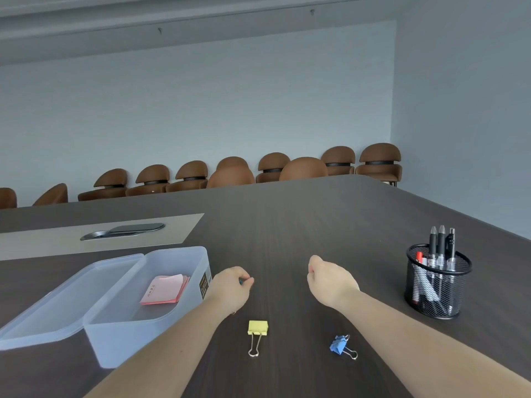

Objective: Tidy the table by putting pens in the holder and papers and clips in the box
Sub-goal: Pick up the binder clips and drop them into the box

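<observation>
The left hand [231, 285] is pinching something small and dark, unidentifiable, just beside the box [198, 259]. The yellow clip [257, 328] is lying nearer this hand, handles toward the tabletop's near edge; the blue clip [339, 344] is sitting nearer the right hand [327, 278], whose grip is curling closed, apparently empty.

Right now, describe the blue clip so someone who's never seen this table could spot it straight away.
Start at the black mesh pen holder on the right of the dark table, then look nearer the person and to the left. The blue clip lies there on its side, just beside the right forearm. Unlike the yellow clip to its left, it is blue and tipped over.
</observation>
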Available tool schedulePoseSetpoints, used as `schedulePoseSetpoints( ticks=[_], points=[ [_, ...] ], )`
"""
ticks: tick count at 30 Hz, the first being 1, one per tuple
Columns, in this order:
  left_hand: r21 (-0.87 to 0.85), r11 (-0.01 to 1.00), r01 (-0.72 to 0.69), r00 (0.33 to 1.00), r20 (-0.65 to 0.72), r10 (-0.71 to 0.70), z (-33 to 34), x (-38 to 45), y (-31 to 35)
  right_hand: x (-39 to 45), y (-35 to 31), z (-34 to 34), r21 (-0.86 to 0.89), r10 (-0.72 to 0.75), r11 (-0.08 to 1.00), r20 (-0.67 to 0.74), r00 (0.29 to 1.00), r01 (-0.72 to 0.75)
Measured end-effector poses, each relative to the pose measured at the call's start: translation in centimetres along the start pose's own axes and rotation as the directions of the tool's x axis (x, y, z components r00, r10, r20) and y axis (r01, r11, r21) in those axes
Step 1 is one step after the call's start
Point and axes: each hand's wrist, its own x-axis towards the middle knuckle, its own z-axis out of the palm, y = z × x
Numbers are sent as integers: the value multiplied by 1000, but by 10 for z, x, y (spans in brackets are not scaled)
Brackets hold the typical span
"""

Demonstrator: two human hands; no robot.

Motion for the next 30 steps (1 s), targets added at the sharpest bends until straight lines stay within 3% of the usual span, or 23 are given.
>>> schedulePoseSetpoints(
  ticks=[9,13,21,26,30],
  points=[
    [342,939,-29,949,306,-82,-1,-66,11,-61,-3,-12,-158,0,987,128,992,20],
    [413,909,-48,972,231,-53,17,-80,8,-88,-4,3,-194,21,981,108,994,0],
    [376,926,-42,984,178,-28,25,-79,12,-91,-2,21,-370,-128,920,33,991,131],
    [369,927,-60,983,186,-11,19,-76,20,-88,-3,22,-362,-234,903,33,972,230],
    [220,975,6,988,147,-39,6,-73,27,-86,-5,20,-266,-257,930,19,966,253]
  ],
)
